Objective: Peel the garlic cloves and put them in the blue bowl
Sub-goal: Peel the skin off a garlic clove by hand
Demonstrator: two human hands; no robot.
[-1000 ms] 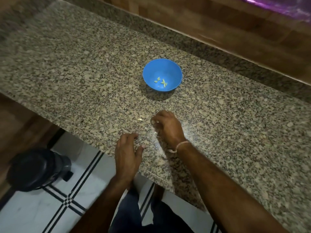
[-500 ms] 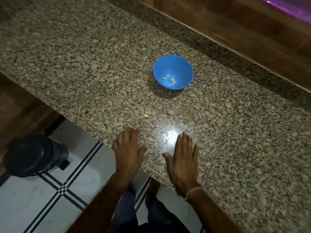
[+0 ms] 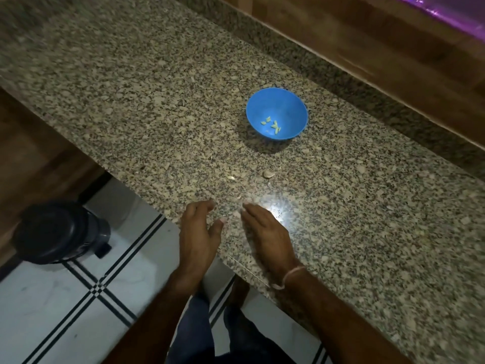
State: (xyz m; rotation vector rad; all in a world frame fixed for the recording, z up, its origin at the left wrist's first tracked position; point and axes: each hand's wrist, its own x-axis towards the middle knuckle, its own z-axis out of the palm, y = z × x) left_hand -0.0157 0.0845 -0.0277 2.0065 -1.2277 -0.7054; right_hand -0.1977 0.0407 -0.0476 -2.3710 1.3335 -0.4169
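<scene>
Both hands are low at the near edge of the speckled grey granite worktop (image 3: 131, 82). The left hand (image 3: 196, 232) sits over that edge with its fingers loose and slightly bent, gripping nothing. The right hand (image 3: 265, 232) lies just beside it, fingers straight and slack, and it looks empty too.

Out towards the far edge stands the small round blue plastic bowl (image 3: 288, 101), with a few pale peeled garlic cloves (image 3: 271, 124) at the bottom. Between the bowl and the hands lies one pale lump (image 3: 268, 174). It is probably the next clove, though I cannot tell whether it is whole or only a husk. A smaller pale scrap (image 3: 232, 177) lies near it, to its left.

So the job looks partly done, and the step in hand looks like fetching that lump. Go for it with the right hand and pinch it at the ends, not across its belly, since a clove that small will squirt away. Pale bits vanish against this speckle, so pick by shape and check by feel. Then brace it in the left hand, split the skin at the root end with a thumbnail, and strip it over the worktop, not over the edge. Carry the bare clove right over the bowl's rim before letting go.
</scene>
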